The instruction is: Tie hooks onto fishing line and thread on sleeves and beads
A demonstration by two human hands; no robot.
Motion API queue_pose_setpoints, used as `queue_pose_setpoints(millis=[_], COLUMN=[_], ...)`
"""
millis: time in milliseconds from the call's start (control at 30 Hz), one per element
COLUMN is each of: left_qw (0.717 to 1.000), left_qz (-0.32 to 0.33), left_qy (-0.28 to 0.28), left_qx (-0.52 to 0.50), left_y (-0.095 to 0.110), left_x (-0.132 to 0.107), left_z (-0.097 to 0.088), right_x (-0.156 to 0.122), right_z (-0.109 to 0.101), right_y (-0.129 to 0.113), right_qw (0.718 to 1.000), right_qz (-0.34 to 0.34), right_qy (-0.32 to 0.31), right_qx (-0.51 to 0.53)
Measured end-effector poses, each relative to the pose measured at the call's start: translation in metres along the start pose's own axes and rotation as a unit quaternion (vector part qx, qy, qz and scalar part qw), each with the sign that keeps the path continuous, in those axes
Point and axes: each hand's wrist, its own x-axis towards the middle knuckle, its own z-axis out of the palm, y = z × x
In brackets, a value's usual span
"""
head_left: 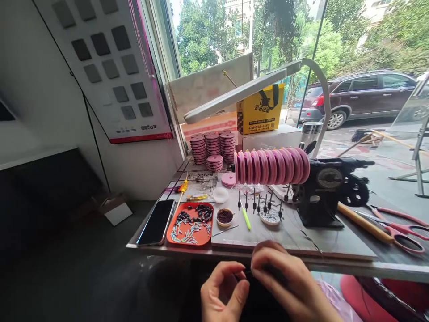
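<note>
My left hand point(223, 290) and my right hand point(288, 279) meet just below the table's front edge point(284, 261). The fingertips of both pinch a small dark piece point(247, 271) between them; I cannot make out what it is. Straight ahead on the table are an orange tray point(191, 223) of small dark and pale parts, a little bowl point(225, 216) of dark bits and a green-handled tool point(246, 219). A row of pink spools point(271, 166) sits on a black hand-crank winder point(330, 188).
A phone point(157, 222) lies left of the tray. Stacks of pink spools point(212, 146) stand at the back by a yellow box point(260, 109). Red scissors point(400, 230) and a wooden stick point(363, 222) lie at the right. A white lamp arm point(241, 91) hangs overhead.
</note>
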Motion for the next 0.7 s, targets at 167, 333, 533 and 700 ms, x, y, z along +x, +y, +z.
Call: queue_pose_setpoints(millis=[167, 333, 533, 700], left_qw=[0.991, 0.985, 0.982, 0.985], left_qz=[-0.027, -0.053, -0.075, -0.062], left_qy=[0.025, 0.033, 0.042, 0.037], left_qx=[-0.132, -0.161, -0.168, -0.160], left_y=[-0.0024, -0.0015, -0.0063, -0.0094], left_x=[0.0035, 0.0023, 0.0020, 0.0014], left_z=[0.0077, 0.0106, 0.0079, 0.0072], right_x=[-0.0008, -0.0013, -0.0005, 0.0029], right_z=[0.0117, 0.0083, 0.0047, 0.0039], right_y=[0.0075, 0.0054, 0.0051, 0.0049], right_qw=[1.000, 0.998, 0.995, 0.994], right_qz=[0.005, 0.008, -0.020, -0.039], right_qy=[-0.022, -0.035, -0.005, -0.005], right_qx=[-0.016, -0.050, -0.099, -0.103])
